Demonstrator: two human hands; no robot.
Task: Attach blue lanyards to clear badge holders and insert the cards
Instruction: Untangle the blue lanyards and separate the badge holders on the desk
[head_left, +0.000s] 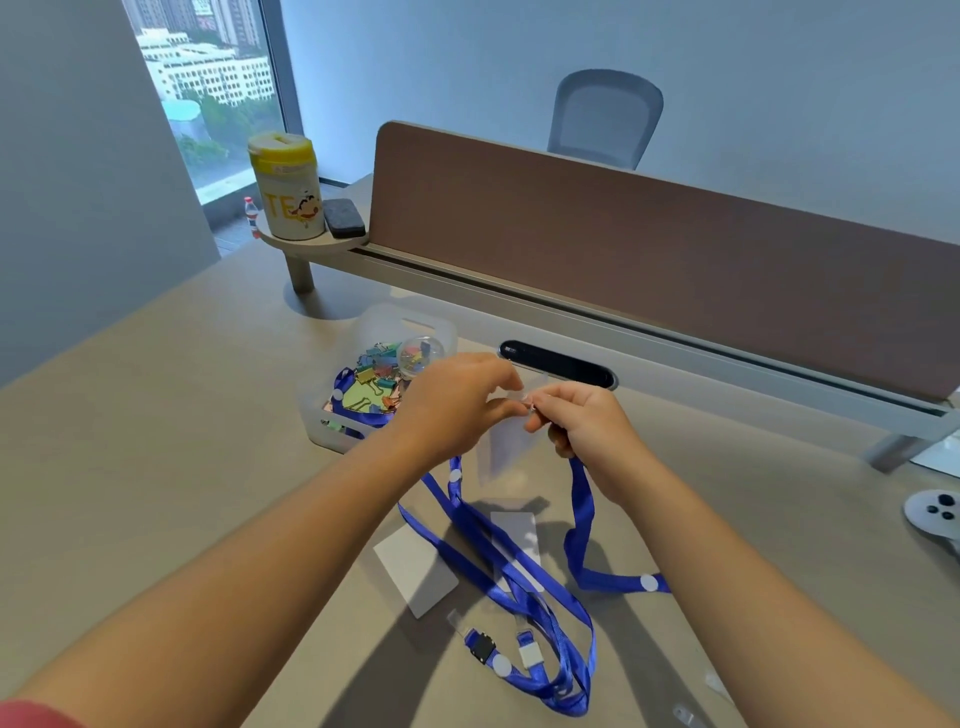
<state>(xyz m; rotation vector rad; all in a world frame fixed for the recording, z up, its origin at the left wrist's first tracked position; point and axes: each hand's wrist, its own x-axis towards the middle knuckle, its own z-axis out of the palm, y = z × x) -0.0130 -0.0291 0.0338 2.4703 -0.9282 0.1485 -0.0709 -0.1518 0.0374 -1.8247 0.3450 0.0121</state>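
You sit at a broad beige desk (156, 441) whose far edge meets a long brown divider panel (649, 260), with a pale grey mesh office chair (605, 119) rising behind it against a plain light blue-grey wall (519, 62). At the far left, a tall floor-to-ceiling window (208, 78) lets in daylight and shows white buildings and trees outside. A small round raised shelf (306, 241) stands on a short post near that window.
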